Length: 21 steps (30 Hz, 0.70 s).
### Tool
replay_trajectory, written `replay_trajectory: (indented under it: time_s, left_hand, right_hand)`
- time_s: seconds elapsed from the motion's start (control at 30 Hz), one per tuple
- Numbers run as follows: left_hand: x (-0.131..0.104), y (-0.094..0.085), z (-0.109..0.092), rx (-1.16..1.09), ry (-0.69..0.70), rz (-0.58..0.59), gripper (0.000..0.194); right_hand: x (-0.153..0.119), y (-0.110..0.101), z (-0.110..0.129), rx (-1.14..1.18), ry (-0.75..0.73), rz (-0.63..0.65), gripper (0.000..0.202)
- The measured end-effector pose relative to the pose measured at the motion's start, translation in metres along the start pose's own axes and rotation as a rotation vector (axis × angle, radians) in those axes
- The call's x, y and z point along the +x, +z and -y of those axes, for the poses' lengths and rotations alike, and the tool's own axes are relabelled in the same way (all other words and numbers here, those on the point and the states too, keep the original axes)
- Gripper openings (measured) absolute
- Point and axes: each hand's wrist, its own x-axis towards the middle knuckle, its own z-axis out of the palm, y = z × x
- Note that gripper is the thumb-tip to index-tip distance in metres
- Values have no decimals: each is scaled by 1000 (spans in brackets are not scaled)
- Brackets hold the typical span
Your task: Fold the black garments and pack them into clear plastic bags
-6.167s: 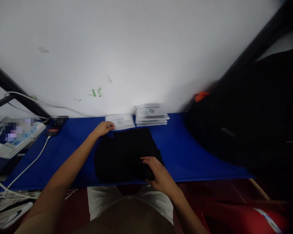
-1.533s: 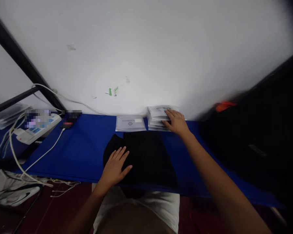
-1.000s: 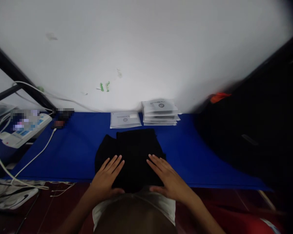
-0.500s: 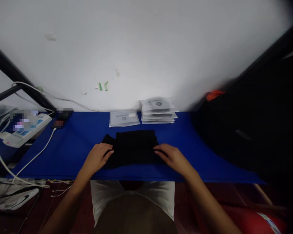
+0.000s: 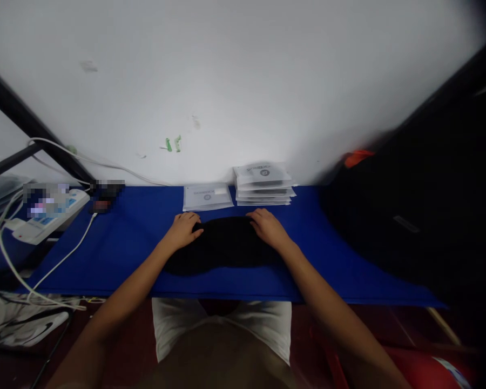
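A dark, folded black garment (image 5: 227, 243) lies across the blue table in front of me; its exact kind does not show. At its far left corner, my left hand (image 5: 184, 228) grips the cloth, with the thumb on the near side. My right hand (image 5: 266, 224) holds the far right corner, its fingertips bent over the edge and the thumb partly hidden. Just beyond the garment are a flat printed plastic pouch (image 5: 208, 198) and a stack of similar pouches (image 5: 263, 186).
The blue table (image 5: 125, 243) meets a white wall. On the left are a white power strip (image 5: 51, 216), a white cable (image 5: 71, 254) and dark pixelated items. A large black mass (image 5: 409, 227) covers the right side, with an orange piece (image 5: 358, 158) at its edge.
Both hands have moved from the garment's sides to its far corners, away from me. The folded upper layer that stood out earlier now blends into one smooth, rounded far edge.
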Motion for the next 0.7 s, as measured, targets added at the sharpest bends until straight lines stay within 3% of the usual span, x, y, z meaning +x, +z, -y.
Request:
replay_trajectory:
  time_s: [0.1, 0.23, 0.33, 0.4, 0.5, 0.57, 0.63, 0.7]
  left_hand:
    - [-3, -14, -8, 0, 26, -37, 9]
    - [-44, -29, -26, -114, 137, -203, 8]
    - [-83, -25, -31, -265, 205, -66, 12]
    - [-98, -17, -23, -349, 148, -50, 18]
    - [-95, -5, 4, -315, -55, -266, 25]
    - [-81, 0, 24, -201, -210, -341, 38]
    - [-65, 2, 39, -138, -328, -291, 45]
    - [-53, -2, 45, -164, -311, -213, 33]
  right_hand:
    - [-5, -21, 5, 36, -27, -65, 25]
    - [-41, -48, 20, 133, -84, -140, 25]
    - [-80, -50, 30, 224, -139, -43, 27]
    - [-100, -45, 33, 243, -133, 9, 28]
    - [-109, -36, 38, 253, -82, -35, 25]
    - [-103, -33, 45, 261, -59, -106, 24]
    - [-93, -30, 56, 274, -72, -144, 25]
    - [-84, -26, 65, 284, -107, -133, 25]
